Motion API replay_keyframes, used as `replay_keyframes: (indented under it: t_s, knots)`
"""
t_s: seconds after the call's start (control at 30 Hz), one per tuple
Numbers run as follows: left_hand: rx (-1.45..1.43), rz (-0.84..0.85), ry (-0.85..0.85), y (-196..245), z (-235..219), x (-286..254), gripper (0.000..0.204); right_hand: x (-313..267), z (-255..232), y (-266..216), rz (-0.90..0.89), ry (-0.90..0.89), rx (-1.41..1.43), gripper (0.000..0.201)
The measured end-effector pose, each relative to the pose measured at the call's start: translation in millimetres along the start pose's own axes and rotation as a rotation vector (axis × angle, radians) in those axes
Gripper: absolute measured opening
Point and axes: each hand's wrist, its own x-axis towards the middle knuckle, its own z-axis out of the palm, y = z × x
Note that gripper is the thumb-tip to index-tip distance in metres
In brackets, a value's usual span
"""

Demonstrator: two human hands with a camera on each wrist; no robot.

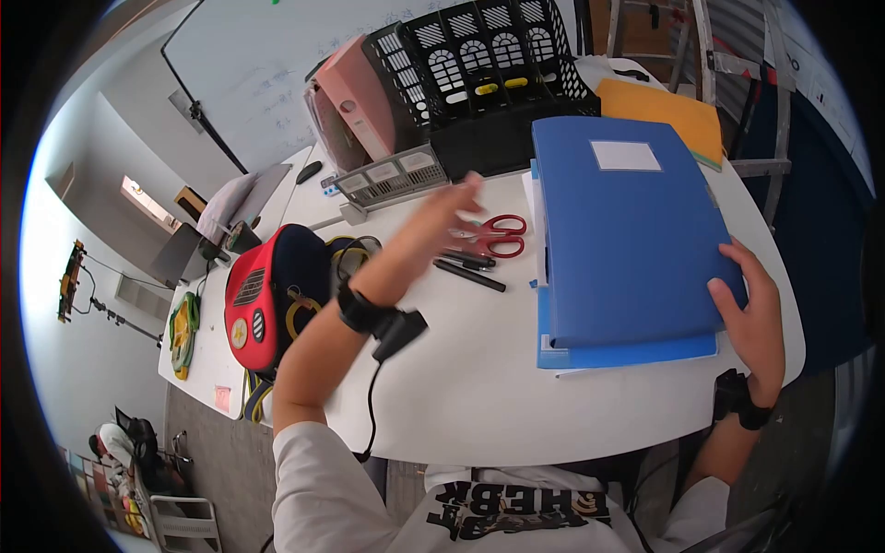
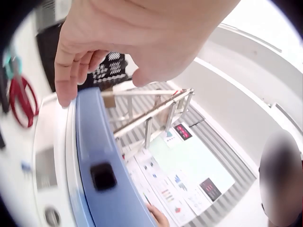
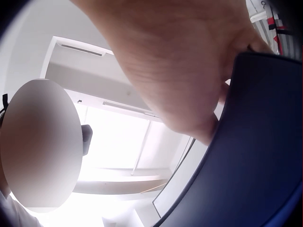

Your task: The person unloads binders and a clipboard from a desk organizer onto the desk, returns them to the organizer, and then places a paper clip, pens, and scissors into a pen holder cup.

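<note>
A large blue file box (image 1: 627, 240) with a white label lies on the table, on top of a brighter blue folder (image 1: 636, 353). My right hand (image 1: 751, 309) grips the box's right edge, thumb at the cover; in the right wrist view the dark blue cover hides most of its fingers. My left hand (image 1: 442, 217) is raised to the left of the box, over red-handled scissors (image 1: 505, 237), and looks blurred. In the left wrist view its loosely bent fingers come close to the end of the box's spine (image 2: 106, 156), with nothing held.
Black pens (image 1: 470, 273) lie below the scissors. A red and navy bag (image 1: 267, 295) stands at left. Behind are a black file rack (image 1: 479, 138), a pink file box (image 1: 355, 101) and a grey organizer (image 1: 396, 175). A yellow folder (image 1: 668, 120) lies at the back right.
</note>
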Motion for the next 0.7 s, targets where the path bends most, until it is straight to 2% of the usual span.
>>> replay_keyframes:
  t_s: [0.03, 0.13, 0.27, 0.33, 0.37, 0.47, 0.6, 0.7]
  knots:
    - [0.028, -0.031, -0.142, -7, 9, -8, 0.061, -1, -1, -1, -0.037, -0.012, 0.005, 0.045]
    - [0.048, -0.132, -0.400, -20, 27, -17, 0.064, -2, 8, -10, -0.127, -0.047, 0.014, 0.044]
    - [0.037, -0.161, -0.481, -30, 19, -18, 0.064, -5, 20, -20, -0.159, -0.058, 0.015, 0.046]
    - [-0.077, -0.264, -0.445, -38, 14, -24, 0.065, -4, 22, -18, -0.184, -0.075, 0.044, 0.047]
    - [-0.133, -0.303, -0.495, -45, 8, -24, 0.066, -4, 23, -18, -0.210, -0.104, 0.078, 0.048]
    - [-0.248, -0.284, -0.587, -64, -6, -29, 0.067, -3, 24, -19, -0.245, -0.144, 0.130, 0.050]
    - [-0.232, -0.217, -0.518, -70, -13, -45, 0.075, -2, 25, -22, -0.233, -0.211, 0.199, 0.055]
    - [-0.418, -0.228, -0.337, -69, -11, -51, 0.072, -1, 27, -23, -0.286, -0.267, 0.271, 0.059]
